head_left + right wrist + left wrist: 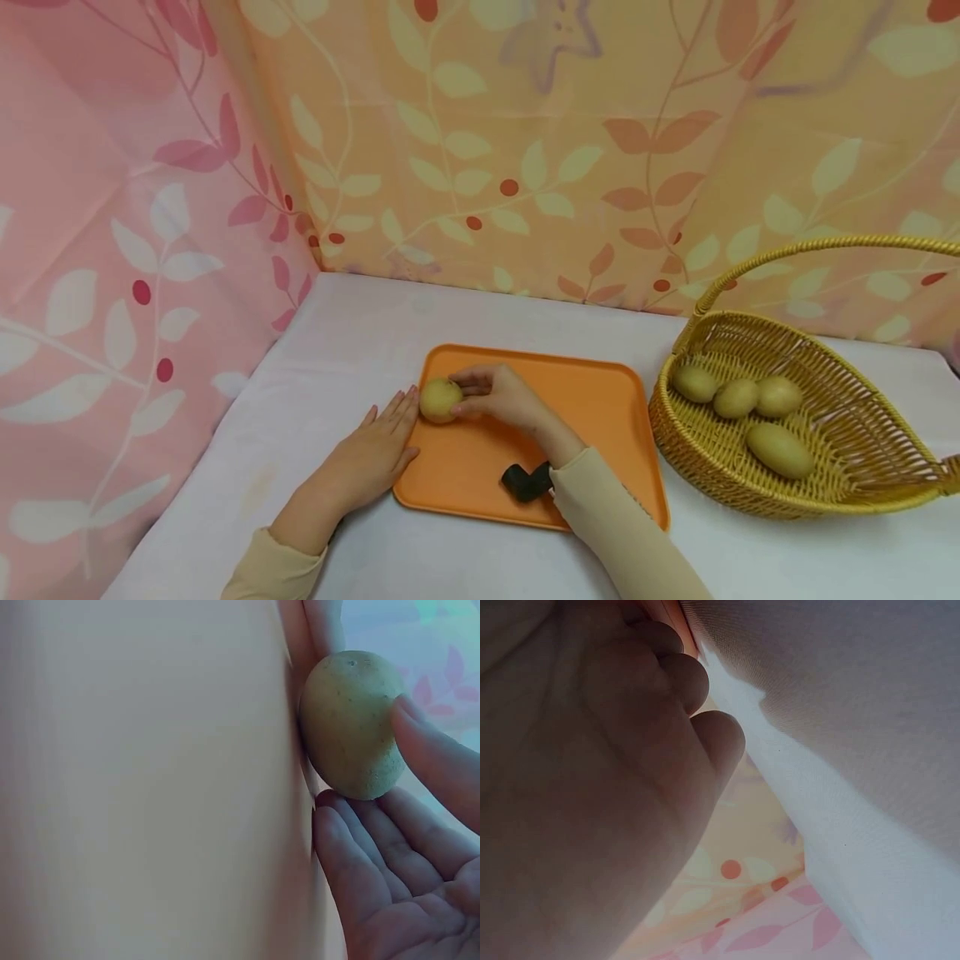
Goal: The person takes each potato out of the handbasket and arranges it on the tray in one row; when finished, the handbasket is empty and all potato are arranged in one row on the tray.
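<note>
A round yellow-brown potato sits at the left end of the orange tray. My right hand holds it from the right, thumb on one side and curled fingers on the other. The same potato shows large in the right wrist view, between thumb and fingers. My left hand lies palm down over the tray's left rim, fingers straight, fingertips right at the potato. In the left wrist view, that hand's palm fills the left side. A black curved object lies on the tray, partly hidden by my right sleeve.
At the right stands a wicker basket with a tall arched handle; several potatoes lie in it. White cloth covers the table. Patterned fabric hangs behind it and on the left side.
</note>
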`<state>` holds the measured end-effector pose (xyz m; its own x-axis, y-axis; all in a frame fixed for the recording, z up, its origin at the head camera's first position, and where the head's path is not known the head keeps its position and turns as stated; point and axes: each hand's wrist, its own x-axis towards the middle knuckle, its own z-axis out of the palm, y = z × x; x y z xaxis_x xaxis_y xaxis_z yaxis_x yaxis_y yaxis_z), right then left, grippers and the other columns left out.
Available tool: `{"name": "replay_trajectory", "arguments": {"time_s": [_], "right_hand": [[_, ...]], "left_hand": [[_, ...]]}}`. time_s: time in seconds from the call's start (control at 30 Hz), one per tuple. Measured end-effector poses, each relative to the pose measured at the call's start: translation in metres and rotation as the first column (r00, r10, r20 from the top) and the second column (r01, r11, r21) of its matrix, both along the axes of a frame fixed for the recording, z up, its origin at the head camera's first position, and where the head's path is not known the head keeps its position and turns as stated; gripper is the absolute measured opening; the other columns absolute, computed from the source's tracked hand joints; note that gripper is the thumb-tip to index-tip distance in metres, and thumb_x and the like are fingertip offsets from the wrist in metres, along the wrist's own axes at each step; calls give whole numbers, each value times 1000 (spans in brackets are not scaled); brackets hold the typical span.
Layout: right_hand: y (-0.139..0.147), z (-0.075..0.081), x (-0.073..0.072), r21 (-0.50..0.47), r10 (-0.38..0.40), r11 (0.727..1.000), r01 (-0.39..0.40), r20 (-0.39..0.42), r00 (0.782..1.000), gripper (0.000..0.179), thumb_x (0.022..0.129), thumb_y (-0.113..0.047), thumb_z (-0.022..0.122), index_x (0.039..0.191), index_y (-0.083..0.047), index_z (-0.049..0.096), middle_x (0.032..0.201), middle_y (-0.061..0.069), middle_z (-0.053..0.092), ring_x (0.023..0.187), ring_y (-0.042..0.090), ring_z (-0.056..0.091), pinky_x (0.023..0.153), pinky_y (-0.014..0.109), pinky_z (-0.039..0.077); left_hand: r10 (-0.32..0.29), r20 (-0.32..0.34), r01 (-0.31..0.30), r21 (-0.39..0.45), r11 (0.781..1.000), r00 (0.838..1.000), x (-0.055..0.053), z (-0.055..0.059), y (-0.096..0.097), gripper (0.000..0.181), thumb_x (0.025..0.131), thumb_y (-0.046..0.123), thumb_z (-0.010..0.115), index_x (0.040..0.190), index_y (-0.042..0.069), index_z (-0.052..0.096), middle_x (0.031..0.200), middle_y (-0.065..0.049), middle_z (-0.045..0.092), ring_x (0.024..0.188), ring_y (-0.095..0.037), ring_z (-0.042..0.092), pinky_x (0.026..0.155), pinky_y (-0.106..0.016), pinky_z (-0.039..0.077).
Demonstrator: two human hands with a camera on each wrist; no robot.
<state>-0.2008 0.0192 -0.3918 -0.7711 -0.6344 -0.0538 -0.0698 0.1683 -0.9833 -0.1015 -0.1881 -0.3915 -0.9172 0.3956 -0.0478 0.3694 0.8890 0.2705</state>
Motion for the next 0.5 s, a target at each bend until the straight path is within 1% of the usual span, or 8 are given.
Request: {"name": "replay_trajectory", "arguments": {"time_s": [0.17,0.33,0.43,0.5], "right_hand": [[8,1,1,-24,-19,1000,20,22,1000,44,83,3,69,124,11,55,125,24,56,113,32,57,86,33,52],[20,5,4,-5,-57,998,57,-14,998,44,83,-2,70,124,9,56,124,22,58,113,31,57,88,33,51],[28,9,9,4,-83,997,83,-28,996,43,83,-5,71,123,5,58,123,20,59,113,30,57,88,32,51],[33,12,13,-6,-87,996,87,-37,996,42,84,-6,71,123,5,59,123,21,59,113,31,57,88,32,51]], "left_hand": [[-7,-13,7,10,1000,1000,-1,-1,1,63,96,20,54,144,-10,26,151,-22,24,140,-34,21,108,-56,21],[2,-16,-2,10,1000,1000,0,0,1,63,96,20,54,143,-10,27,151,-22,25,139,-34,22,108,-57,22],[1,-18,-1,7,1000,1000,0,1,1,63,96,20,54,143,-11,27,151,-22,25,139,-34,22,108,-57,22],[2,-17,-2,12,1000,1000,0,0,0,63,96,20,54,143,-11,27,151,-23,25,139,-35,22,108,-57,22]]}}
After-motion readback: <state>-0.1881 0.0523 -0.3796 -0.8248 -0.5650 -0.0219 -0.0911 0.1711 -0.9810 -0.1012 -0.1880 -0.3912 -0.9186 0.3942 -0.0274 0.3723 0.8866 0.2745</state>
